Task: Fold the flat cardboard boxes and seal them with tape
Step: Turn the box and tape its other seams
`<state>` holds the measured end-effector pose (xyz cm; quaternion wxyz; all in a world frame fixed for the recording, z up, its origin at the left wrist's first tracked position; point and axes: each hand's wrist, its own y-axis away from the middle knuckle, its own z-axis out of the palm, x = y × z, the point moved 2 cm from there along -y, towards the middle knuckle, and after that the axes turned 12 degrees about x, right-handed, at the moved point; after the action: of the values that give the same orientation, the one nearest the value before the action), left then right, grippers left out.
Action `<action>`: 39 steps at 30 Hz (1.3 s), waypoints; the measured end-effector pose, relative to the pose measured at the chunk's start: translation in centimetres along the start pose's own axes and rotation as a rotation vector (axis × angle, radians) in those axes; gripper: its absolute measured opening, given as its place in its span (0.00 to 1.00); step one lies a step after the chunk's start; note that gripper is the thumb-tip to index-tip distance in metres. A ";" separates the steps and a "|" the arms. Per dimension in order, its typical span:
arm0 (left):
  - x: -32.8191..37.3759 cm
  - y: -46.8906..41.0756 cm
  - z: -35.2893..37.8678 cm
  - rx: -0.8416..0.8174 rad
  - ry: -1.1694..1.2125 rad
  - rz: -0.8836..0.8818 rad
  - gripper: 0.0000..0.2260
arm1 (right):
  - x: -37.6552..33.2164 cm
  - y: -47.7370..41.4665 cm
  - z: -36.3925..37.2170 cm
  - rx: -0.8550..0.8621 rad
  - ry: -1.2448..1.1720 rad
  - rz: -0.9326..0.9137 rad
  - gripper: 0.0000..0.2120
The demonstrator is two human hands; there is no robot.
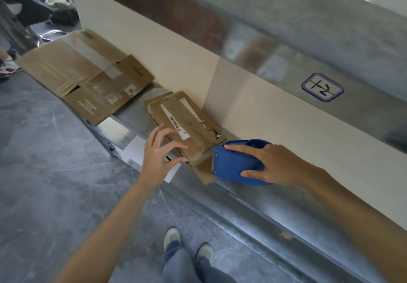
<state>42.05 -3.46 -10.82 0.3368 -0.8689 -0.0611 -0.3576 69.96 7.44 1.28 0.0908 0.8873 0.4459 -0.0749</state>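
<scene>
Left hand [158, 155] spreading fingers, fingertips touching small cardboard box [193, 117] on shelf [242, 196]; right hand [275, 166] gripping blue tape dispenser [233, 163] at its 4 o'clock. Barcode label [176, 125] showing; flat cardboard box [88, 73], 10 o'clock, reading "HT0007".

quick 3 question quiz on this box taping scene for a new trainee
1. True or false: the right hand grips the tape dispenser.
2. The left hand reaches onto: A a pair of scissors; B the small cardboard stack; C a marker pen.
3. Short answer: what colour is the tape dispenser?
Key: 1 true; 2 B; 3 blue.
</scene>
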 end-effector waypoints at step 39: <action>-0.9 -1.2 0.9 -0.130 0.164 0.031 0.21 | -0.3 -0.1 -0.1 -0.052 -0.011 0.101 0.35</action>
<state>41.45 -1.87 -11.23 0.2890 -0.8576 0.0034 -0.4255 69.74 7.27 1.48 0.1198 0.9055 0.4020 -0.0634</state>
